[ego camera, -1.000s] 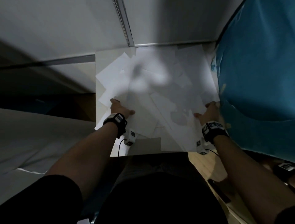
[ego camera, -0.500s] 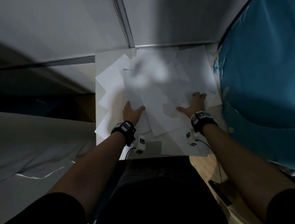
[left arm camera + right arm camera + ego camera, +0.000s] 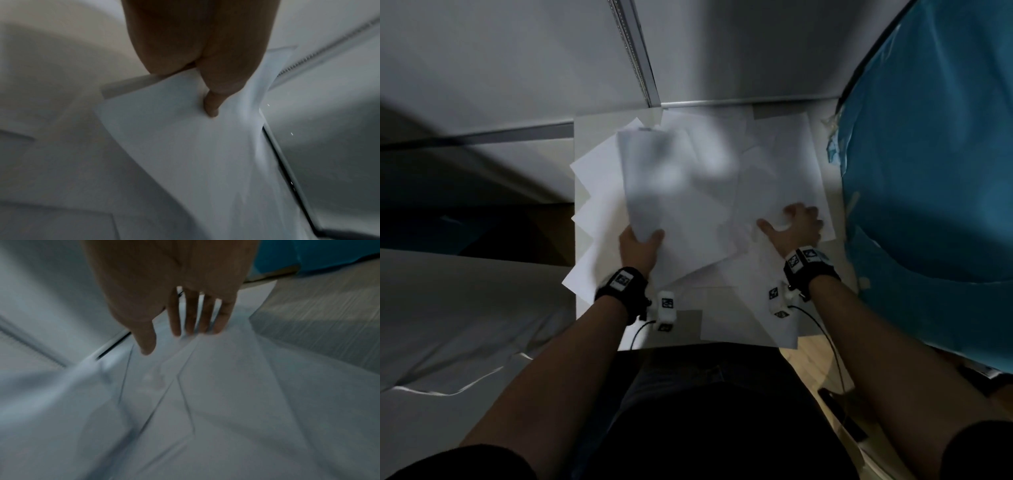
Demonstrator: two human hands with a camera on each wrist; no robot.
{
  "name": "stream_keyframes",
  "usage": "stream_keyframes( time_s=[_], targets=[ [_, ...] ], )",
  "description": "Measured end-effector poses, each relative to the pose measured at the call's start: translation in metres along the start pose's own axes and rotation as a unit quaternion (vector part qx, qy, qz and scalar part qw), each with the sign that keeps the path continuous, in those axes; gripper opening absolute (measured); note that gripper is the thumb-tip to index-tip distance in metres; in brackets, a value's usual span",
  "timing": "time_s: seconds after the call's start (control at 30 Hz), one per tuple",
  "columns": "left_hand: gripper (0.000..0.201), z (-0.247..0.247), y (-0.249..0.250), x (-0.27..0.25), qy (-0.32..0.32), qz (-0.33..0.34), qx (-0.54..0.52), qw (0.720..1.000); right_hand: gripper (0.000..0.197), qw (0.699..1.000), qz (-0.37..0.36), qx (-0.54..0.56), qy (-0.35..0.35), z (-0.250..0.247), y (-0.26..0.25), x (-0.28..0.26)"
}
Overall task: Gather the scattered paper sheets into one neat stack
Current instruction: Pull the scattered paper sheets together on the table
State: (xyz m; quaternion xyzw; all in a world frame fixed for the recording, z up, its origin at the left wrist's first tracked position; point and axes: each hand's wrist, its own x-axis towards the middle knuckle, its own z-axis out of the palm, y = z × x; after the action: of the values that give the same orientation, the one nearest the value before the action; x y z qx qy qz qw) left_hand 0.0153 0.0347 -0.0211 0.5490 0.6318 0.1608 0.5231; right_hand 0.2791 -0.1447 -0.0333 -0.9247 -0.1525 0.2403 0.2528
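Observation:
Several white paper sheets [image 3: 774,164] lie overlapping across a small white table [image 3: 585,126]. My left hand [image 3: 642,245] pinches the near edge of one sheet [image 3: 654,185], which is lifted and blurred; in the left wrist view the thumb [image 3: 213,104] presses on top of that lifted sheet [image 3: 185,138] and the fingers are hidden under it. My right hand [image 3: 792,228] rests on the papers at the right side, thumb spread to the left. In the right wrist view its straight fingers [image 3: 197,316] touch the overlapping sheets [image 3: 216,394].
A blue cloth-covered bulk [image 3: 928,171] stands close along the table's right edge. Grey partition walls [image 3: 517,68] rise behind and to the left. A pale surface [image 3: 465,308] lies at the left, lower than the table. My dark-clothed lap [image 3: 705,411] is against the near edge.
Both hands slid inward from the pile's outer edges. My left hand has taken hold of a sheet and lifted its near edge; my right hand has shifted slightly right on the papers.

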Motion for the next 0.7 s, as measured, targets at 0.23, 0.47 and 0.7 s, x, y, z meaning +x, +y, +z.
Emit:
stream_keyframes(
  time_s=[0.23, 0.47, 0.7],
  targets=[
    [0.047, -0.039, -0.042, -0.002, 0.016, -0.056, 0.009, 0.998, 0.141, 0.995, 0.081, -0.014, -0.062, -0.014, 0.004, 0.05],
    [0.046, -0.032, -0.036, 0.006, 0.013, -0.016, 0.033, 0.999, 0.04, 0.999, 0.027, -0.043, 0.002, -0.032, -0.03, 0.067],
    [0.043, -0.025, -0.028, 0.007, -0.014, 0.024, 0.06, 0.998, 0.02, 0.964, -0.196, 0.077, 0.16, -0.042, -0.083, 0.04]
  ],
)
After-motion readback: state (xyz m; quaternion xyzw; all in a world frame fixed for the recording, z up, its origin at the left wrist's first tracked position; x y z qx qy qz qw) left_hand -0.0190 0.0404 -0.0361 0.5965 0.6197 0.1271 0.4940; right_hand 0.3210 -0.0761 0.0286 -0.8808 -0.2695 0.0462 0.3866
